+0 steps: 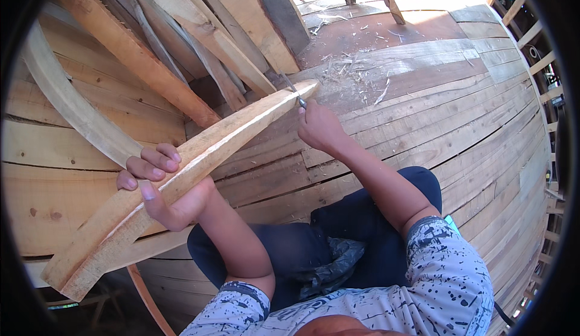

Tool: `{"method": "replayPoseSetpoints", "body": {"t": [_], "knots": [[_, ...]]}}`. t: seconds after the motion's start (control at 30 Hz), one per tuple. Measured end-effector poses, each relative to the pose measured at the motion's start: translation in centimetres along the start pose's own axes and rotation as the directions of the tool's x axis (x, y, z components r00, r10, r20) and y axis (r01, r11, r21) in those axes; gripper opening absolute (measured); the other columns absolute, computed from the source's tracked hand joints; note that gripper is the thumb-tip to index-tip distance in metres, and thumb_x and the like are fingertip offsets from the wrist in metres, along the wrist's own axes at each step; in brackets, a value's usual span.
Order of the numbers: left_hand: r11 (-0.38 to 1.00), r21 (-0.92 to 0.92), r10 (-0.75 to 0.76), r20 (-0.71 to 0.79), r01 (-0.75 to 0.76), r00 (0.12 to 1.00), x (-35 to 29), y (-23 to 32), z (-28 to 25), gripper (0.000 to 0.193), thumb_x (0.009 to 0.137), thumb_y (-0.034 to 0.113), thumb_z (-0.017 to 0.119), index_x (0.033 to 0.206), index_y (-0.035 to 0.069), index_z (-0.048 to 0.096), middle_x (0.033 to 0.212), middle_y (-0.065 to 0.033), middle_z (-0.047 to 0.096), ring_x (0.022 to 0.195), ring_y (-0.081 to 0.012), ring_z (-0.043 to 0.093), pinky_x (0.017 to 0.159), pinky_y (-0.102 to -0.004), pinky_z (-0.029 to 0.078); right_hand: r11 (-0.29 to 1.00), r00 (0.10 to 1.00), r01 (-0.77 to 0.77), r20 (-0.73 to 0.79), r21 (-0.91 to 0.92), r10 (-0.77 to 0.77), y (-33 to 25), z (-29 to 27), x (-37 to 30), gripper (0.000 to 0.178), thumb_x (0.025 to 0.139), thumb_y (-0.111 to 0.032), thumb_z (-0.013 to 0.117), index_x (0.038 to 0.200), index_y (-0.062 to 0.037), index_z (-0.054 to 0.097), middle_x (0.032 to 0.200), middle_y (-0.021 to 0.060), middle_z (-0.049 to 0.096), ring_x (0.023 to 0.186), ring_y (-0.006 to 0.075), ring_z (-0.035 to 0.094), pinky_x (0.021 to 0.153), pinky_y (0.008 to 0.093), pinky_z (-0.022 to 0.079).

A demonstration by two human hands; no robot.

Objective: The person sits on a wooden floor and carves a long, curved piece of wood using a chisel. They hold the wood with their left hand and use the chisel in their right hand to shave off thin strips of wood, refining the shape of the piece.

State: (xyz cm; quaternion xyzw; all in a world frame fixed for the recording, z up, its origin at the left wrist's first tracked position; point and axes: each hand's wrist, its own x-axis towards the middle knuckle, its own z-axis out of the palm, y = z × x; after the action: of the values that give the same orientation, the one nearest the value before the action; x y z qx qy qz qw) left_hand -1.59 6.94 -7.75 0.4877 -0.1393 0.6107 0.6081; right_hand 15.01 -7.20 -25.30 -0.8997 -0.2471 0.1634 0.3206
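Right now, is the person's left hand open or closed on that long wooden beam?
Closed: the left hand grips the wooden beam, its fingers curled over the far edge, its thumb on the near side.

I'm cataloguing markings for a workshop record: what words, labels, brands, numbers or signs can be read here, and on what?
None can be read.
Curved wooden beam: no lettering visible.
Slim hand tool in the right hand: any marking is too small or hidden to read.
Patterned shirt: dark print, too blurred to tell whether it includes letters.
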Motion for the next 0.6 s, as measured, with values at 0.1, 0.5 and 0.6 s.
{"method": "replayPoseSetpoints", "body": {"t": [0.1, 0.5, 0.6], "knots": [[0.999, 0.022, -0.026, -0.008, 0.027, 1.0, -0.4, -0.2, 0.0, 0.025, 0.084, 0.018, 0.06, 0.103, 0.014, 0.044, 0.074, -0.0029, 0.047, 0.065, -0.0163, 0.05, 0.065, -0.0317, 0.044, 1.0, 1.0, -0.011, 0.02, 0.012, 0.011, 3.3, -0.6, 0.9, 0.035, 0.101, -0.024, 0.041, 0.109, 0.0062, 0.057, 0.093, 0.0284, 0.068, 0.089, 0.0454, 0.066, 0.083, 0.0548, 0.05], [0.997, 0.046, -0.048, -0.16, 0.056, 0.986, -0.2, -0.9, -1.1, 0.017, 0.087, 0.02, 0.058, 0.096, 0.016, 0.045, 0.071, -0.0009, 0.046, 0.063, -0.0148, 0.049, 0.064, -0.0321, 0.043, 0.994, 0.994, 0.015, -0.112, 0.105, -0.003, 6.1, 1.1, 1.5, 0.028, 0.103, -0.024, 0.041, 0.101, 0.0012, 0.053, 0.076, 0.0275, 0.062, 0.076, 0.0493, 0.06, 0.068, 0.0574, 0.044], [0.993, 0.103, -0.024, -0.238, 0.05, 0.971, 0.1, -0.9, -1.5, 0.016, 0.086, 0.02, 0.058, 0.095, 0.016, 0.045, 0.07, -0.0007, 0.046, 0.062, -0.0146, 0.048, 0.063, -0.0324, 0.043, 0.969, 0.981, 0.18, -0.099, 0.169, -0.165, 2.7, 0.0, 0.6, 0.028, 0.103, -0.023, 0.042, 0.093, 0.0013, 0.051, 0.069, 0.0264, 0.058, 0.07, 0.0498, 0.057, 0.063, 0.0569, 0.042]]}}
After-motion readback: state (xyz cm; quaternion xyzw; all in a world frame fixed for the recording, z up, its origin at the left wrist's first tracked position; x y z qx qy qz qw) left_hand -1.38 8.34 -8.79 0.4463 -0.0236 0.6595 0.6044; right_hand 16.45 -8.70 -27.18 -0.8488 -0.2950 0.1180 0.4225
